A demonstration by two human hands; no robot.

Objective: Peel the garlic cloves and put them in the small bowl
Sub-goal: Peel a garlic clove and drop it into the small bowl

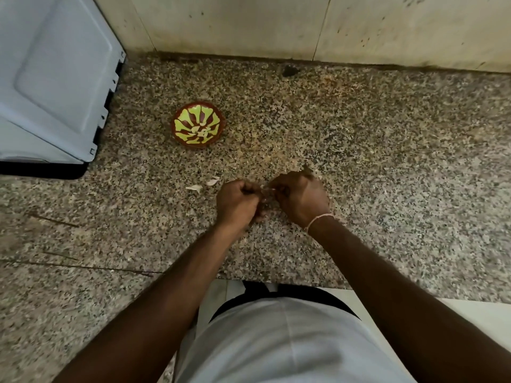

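Garlic clove: pinched between fingers of left hand and right hand, above the surface. Small bowl: ahead-left of the hands, left hand nearer.

Counter layout, seen from above

The small bowl sat on the counter, left of and behind both hands. Two garlic bits lay between the bowl and the left hand. The right hand met it, perhaps around a clove. An appliance stood far left, against the wall.

Speckled polished stone counter
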